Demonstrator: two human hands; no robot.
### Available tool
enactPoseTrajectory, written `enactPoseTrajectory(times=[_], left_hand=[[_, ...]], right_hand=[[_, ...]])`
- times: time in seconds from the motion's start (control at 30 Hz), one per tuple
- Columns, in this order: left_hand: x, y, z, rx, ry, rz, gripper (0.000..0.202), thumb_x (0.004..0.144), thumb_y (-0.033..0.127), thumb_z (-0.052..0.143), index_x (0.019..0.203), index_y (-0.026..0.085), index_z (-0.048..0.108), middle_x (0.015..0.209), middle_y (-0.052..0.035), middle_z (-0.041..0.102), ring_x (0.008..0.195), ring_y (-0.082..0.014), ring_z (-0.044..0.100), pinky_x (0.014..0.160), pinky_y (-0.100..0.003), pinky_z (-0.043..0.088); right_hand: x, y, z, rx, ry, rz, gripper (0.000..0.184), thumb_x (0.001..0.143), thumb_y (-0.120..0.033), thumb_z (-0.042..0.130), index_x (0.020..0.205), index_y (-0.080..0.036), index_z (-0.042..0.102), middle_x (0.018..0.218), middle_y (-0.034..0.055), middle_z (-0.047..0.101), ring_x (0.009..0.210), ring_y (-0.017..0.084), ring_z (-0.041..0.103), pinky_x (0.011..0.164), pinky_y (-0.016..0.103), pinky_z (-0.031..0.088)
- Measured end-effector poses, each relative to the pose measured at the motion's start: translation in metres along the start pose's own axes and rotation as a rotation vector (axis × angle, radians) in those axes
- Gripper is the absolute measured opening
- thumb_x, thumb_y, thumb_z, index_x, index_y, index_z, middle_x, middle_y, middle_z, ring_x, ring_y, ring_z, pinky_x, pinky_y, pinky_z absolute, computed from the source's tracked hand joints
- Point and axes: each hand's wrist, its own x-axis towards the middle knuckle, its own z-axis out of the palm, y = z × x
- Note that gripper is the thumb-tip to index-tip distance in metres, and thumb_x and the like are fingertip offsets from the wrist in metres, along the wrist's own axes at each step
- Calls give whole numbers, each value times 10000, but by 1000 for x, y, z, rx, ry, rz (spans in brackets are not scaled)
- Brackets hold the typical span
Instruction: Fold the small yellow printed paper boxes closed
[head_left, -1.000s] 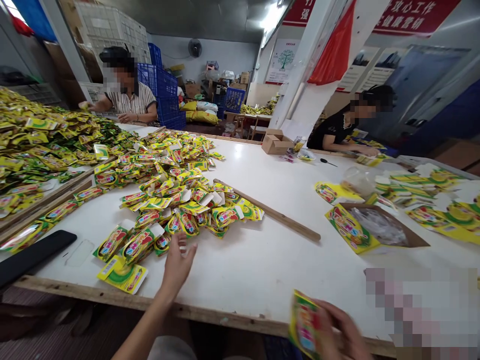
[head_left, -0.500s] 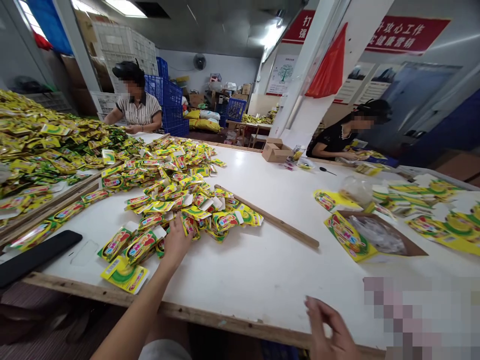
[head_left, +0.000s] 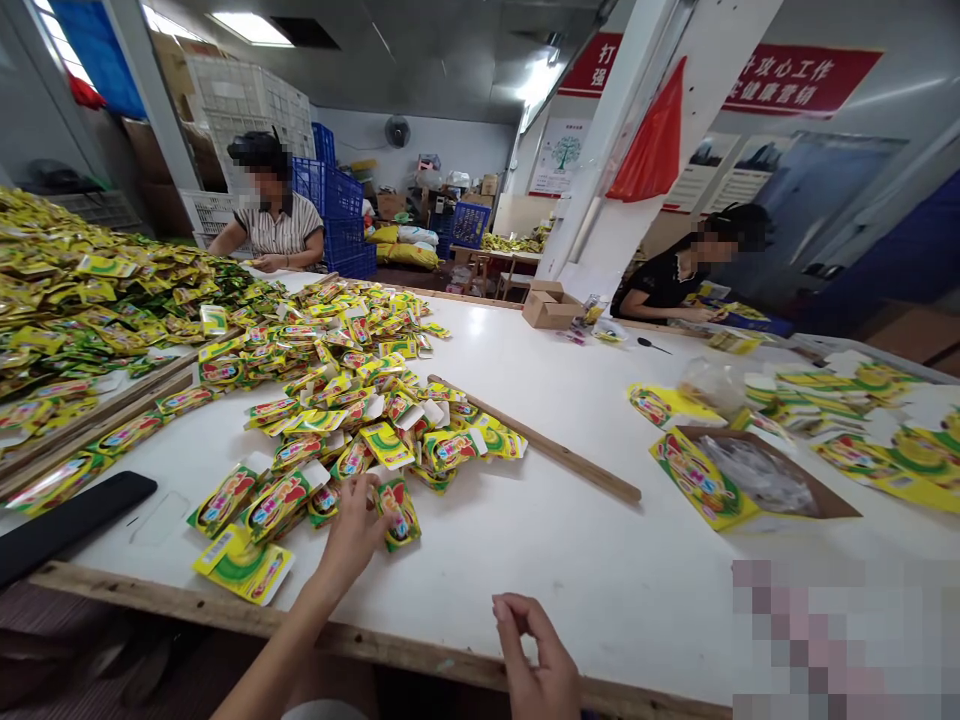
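Note:
My left hand (head_left: 354, 535) is at the near edge of a pile of small printed yellow cartons (head_left: 315, 412). Its fingers are closed on one small yellow carton (head_left: 400, 515) with a red and green print, tilted on the table. Many cartons in the pile show raised white flaps. One more carton (head_left: 244, 565) lies flat to the left of my forearm, close to the table edge. Over the front edge, further right, my right hand (head_left: 538, 655) has thumb and forefinger pinched together; anything between the tips is too small to see.
A wooden stick (head_left: 555, 450) lies across the white table (head_left: 480, 560). An open display box (head_left: 750, 480) with clear plastic inside stands right. A dark phone-like slab (head_left: 82, 520) lies left. Two people sit across, near a large heap of packets (head_left: 112, 280) and a brown box (head_left: 551, 305).
My left hand has drawn one carton out of the pile, towards me and slightly right. My right hand has moved left along the table edge, still pinched.

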Motion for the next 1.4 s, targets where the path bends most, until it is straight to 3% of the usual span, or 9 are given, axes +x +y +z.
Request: enactPoseTrajectory(times=[0.1,0.23,0.4,0.53,0.7,0.87,1.07,1.27,1.4], left_hand=[[-28,11,11,-275,-162,86,198,845,224,526,1041,223,493,956,-32,574,819,-183,600,768,-327,502],[-52,26,21,-410,-297,130,358,845,197,563,1180,241,446,921,-14,633,815,-169,588,783,-300,482],[-55,33,18,-411,-358,134,182,847,274,608,1014,206,631,876,-34,661,799,-179,592,765,-282,475],[-53,36,20,-413,-440,140,191,874,282,557,977,201,697,925,-68,703,875,-215,624,811,-310,487],[-57,39,37,-484,-361,136,221,874,257,542,1047,219,676,1095,-88,678,1116,-253,578,987,-377,431],[-59,44,44,-679,-379,51,292,880,271,543,1169,230,542,1062,-69,671,936,-196,648,857,-327,511],[-59,45,37,-555,-353,61,229,874,361,551,920,175,677,1016,-101,699,979,-229,638,896,-340,493],[-59,52,40,-564,-269,-50,246,829,384,608,927,167,671,861,-64,708,807,-197,645,753,-288,517],[-57,52,44,-594,-245,-74,241,825,386,619,880,160,682,825,-52,707,782,-189,641,726,-267,504]], right_hand=[[7,-4,15,30,-112,-85,201,871,-387,575,897,-214,672,915,57,683,811,201,636,729,266,522],[21,-7,34,120,-202,-101,218,887,-335,557,1057,-214,621,1051,74,671,927,204,651,782,273,538],[29,0,39,198,-297,-99,263,910,-292,524,1155,-204,560,1041,75,676,925,196,658,781,267,534],[33,-1,29,172,-394,-127,208,905,-273,519,1078,-205,610,989,59,682,860,187,652,759,264,527],[43,-7,22,143,-335,-154,184,904,-307,518,864,-200,662,904,60,672,869,200,636,762,269,515],[43,-3,23,215,-252,-84,188,902,-307,534,1037,-207,619,975,62,668,897,194,643,787,278,521],[38,-13,23,178,-307,-194,145,893,-297,562,904,-206,674,958,70,665,926,200,619,797,289,514],[41,-22,29,120,-238,-85,166,853,-343,596,860,-187,653,756,28,656,697,171,594,660,253,495],[44,-21,30,124,-239,-45,185,860,-358,585,814,-187,638,723,16,648,681,165,585,654,241,478]])
